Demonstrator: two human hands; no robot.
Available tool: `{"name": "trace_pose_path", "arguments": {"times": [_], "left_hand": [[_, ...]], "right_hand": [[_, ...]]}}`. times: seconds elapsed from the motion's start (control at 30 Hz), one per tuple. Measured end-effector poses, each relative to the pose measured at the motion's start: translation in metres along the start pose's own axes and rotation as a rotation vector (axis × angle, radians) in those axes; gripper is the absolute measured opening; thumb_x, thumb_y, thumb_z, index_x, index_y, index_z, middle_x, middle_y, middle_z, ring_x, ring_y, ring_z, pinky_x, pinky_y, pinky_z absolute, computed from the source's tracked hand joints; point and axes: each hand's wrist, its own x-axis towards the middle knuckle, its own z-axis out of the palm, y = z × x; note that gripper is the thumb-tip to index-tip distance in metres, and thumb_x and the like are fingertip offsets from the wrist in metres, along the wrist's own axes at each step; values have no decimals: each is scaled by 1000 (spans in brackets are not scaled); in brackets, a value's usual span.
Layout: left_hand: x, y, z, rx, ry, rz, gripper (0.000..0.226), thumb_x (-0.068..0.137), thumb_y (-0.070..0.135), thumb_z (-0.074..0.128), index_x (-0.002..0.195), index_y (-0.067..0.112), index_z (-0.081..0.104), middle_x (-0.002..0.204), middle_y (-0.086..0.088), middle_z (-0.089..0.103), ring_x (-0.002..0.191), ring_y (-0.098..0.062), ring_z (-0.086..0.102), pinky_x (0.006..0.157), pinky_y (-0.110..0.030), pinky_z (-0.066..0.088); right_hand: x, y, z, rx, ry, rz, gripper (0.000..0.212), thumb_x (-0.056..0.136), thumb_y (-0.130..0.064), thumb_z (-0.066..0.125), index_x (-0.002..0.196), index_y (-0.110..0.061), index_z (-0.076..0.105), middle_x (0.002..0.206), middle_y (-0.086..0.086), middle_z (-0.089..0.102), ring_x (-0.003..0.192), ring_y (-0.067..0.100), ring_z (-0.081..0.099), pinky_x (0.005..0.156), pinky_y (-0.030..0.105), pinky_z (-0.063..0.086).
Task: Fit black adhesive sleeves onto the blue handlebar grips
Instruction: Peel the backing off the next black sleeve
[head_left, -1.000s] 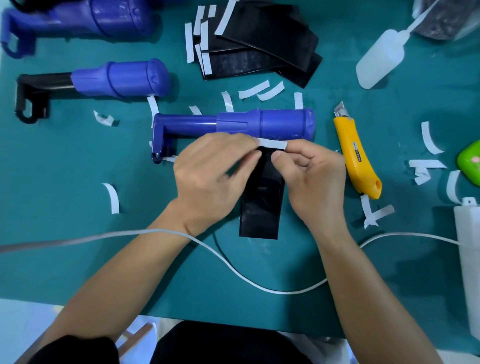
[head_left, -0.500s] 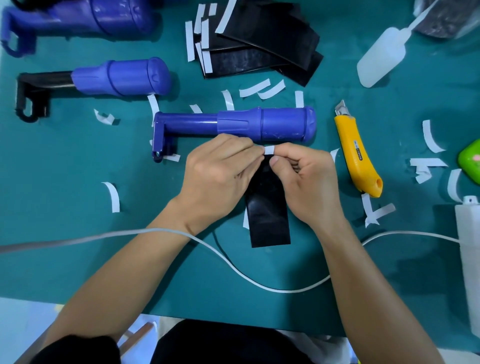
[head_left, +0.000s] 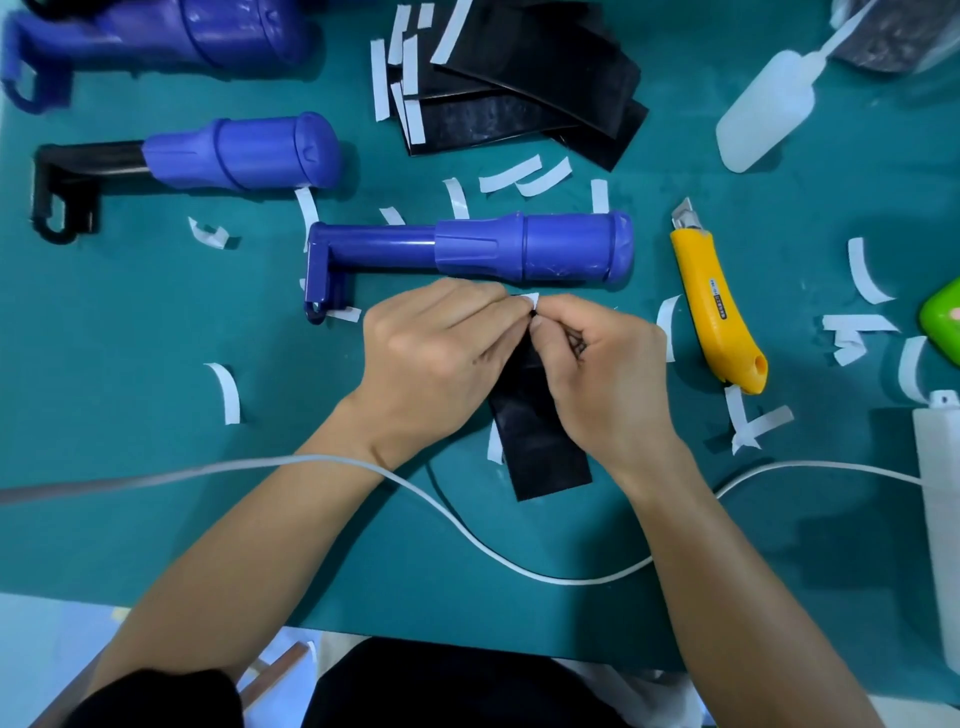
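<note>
A black adhesive sleeve lies on the green mat, its near end showing below my hands. My left hand and my right hand meet at its far end. Both pinch that end, where a small white backing tab sticks up between the fingertips. Just beyond my hands a blue handlebar grip lies on its side on a blue bracket, apart from the sleeve. A second blue grip on a black bracket lies further left, and a third is at the top left.
A pile of black sleeves lies at the top centre. A yellow utility knife lies right of my hands. White squeeze bottle, white box, green object, white cable and several peeled paper strips lie around.
My hands drew back from the blue grip toward me and closed together. The white backing strip's visible part shrank to a small tab. The sleeve's near end swung slightly right.
</note>
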Motion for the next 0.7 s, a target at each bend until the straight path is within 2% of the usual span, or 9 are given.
{"name": "trace_pose_path", "arguments": {"times": [0.27, 0.57, 0.7], "left_hand": [[1, 4, -3, -42, -7, -35, 12, 90, 8, 83, 79, 5, 82, 80, -4, 78, 68, -24, 75, 55, -35, 58], [0, 4, -1, -63, 2, -102, 15, 89, 5, 79, 74, 5, 80, 75, -3, 76, 63, -25, 70, 58, -33, 54], [0, 3, 0, -98, 4, -131, 15, 90, 5, 78, 74, 5, 80, 73, -4, 75, 62, -25, 69, 56, -35, 54]], "right_hand": [[-2, 0, -3, -31, -58, -62, 22, 102, -9, 58, 86, -4, 71, 69, 12, 59, 65, 31, 50, 62, 43, 46], [-1, -1, -3, -6, -64, -79, 23, 102, -7, 60, 81, -5, 68, 63, 7, 49, 62, 26, 42, 57, 37, 42], [-1, 0, -2, 14, -63, -77, 21, 102, -8, 60, 84, -5, 70, 65, 8, 50, 63, 26, 42, 57, 36, 42]]}}
